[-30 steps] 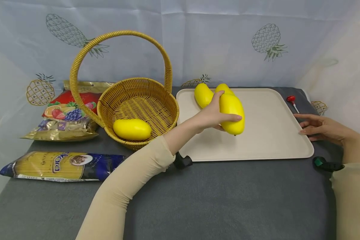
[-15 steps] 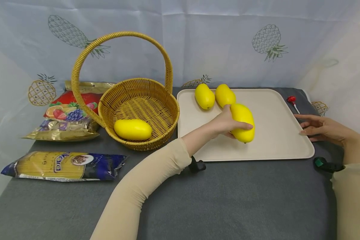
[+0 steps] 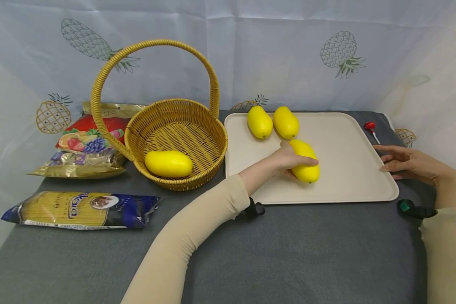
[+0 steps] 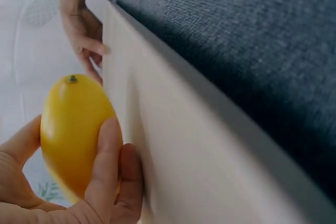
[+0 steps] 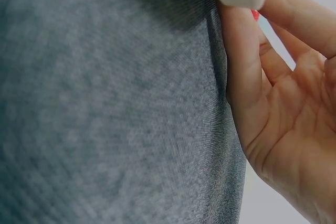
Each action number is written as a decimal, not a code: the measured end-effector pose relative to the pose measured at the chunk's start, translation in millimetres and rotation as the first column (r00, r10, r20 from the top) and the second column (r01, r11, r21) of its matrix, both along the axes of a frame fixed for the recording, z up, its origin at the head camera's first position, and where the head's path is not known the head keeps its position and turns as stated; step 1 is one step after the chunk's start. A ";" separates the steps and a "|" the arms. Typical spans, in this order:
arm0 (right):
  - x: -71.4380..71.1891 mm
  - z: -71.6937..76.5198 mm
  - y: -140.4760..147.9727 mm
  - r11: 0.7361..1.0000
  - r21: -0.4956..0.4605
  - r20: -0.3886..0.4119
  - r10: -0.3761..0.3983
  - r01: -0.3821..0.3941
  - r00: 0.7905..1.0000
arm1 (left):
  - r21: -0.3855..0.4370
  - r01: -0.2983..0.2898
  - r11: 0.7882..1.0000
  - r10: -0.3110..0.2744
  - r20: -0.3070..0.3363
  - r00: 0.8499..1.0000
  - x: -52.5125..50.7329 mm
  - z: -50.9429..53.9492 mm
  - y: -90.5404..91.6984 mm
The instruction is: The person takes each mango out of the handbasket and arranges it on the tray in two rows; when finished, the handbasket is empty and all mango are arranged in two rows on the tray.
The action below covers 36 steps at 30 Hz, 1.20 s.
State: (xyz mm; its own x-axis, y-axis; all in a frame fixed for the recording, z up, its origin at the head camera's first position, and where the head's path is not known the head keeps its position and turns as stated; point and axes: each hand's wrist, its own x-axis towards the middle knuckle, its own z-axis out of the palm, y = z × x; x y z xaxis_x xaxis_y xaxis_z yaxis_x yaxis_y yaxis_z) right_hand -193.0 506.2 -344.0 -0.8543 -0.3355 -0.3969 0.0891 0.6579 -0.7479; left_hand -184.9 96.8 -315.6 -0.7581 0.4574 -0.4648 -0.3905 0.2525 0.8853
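Observation:
A yellow mango is gripped in my left hand, low over the beige tray. In the left wrist view the thumb and fingers lie on opposite sides of the mango, its stem end facing away from the palm. Two more mangoes, the left one and the right one, lie side by side at the tray's back left. My right hand touches the tray's right rim with loosely extended fingers. Another mango rests in the wicker basket.
Left of the basket stands a candy bag with fruit pictures. A spaghetti packet lies in front of it. A red lollipop is beyond the tray's right edge, near the right hand. A patterned curtain hangs behind the grey cloth.
My left hand has carried its mango right and toward the front of the tray, then slightly lower, uncovering the two mangoes behind. My right hand has stayed at the rim.

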 end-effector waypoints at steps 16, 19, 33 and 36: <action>1.5 1.7 -1.8 1.000 0.020 -0.001 -0.021 0.021 1.000 | -0.245 -0.013 0.969 -0.029 -0.167 0.985 6.1 -0.4 5.5; 1.6 1.4 -1.9 0.999 0.023 -0.004 -0.022 0.022 1.000 | -0.240 -0.007 0.971 -0.033 -0.163 0.986 6.8 0.3 4.2; 1.5 1.1 -1.4 1.000 0.004 -0.004 -0.014 0.014 1.000 | -0.278 0.063 0.959 -0.110 -0.157 0.981 7.7 7.7 -6.8; 1.8 1.0 -1.0 1.000 0.004 -0.009 -0.010 0.010 1.000 | -0.308 0.088 0.947 -0.145 -0.166 0.976 7.7 10.5 -9.3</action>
